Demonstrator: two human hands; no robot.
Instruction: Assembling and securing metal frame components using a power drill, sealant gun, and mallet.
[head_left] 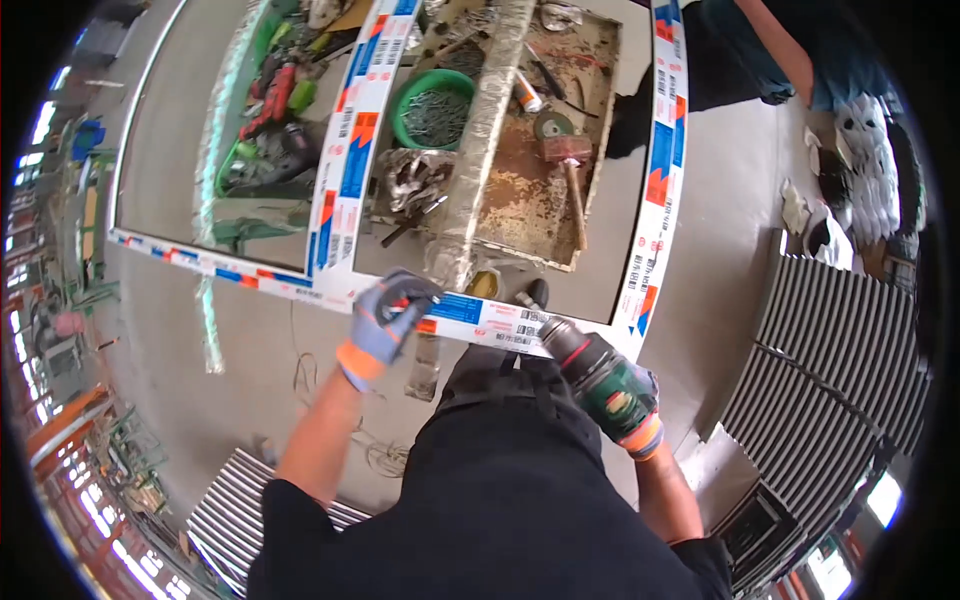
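A large window frame (355,150), wrapped in white, blue and orange printed film, lies across supports in front of me. My left hand (382,318), in a grey glove with an orange cuff, is at its near bar. The fingers there are drawn together in a pinch; what they hold, if anything, is too small to make out. My right hand (645,415), gloved too, grips a green and black power drill (600,375). The drill's chuck and bit point up and left, toward the near bar, right of my left hand. I cannot tell whether the bit touches it.
Below the frame sit a green bowl of screws (435,112), a rusty tray (520,200) with a hammer (572,185), and a green bin (255,60) of tools. Another person (800,50) is at the far right. Stacked grey profiles (830,350) lie right; a cable (385,458) is on the floor.
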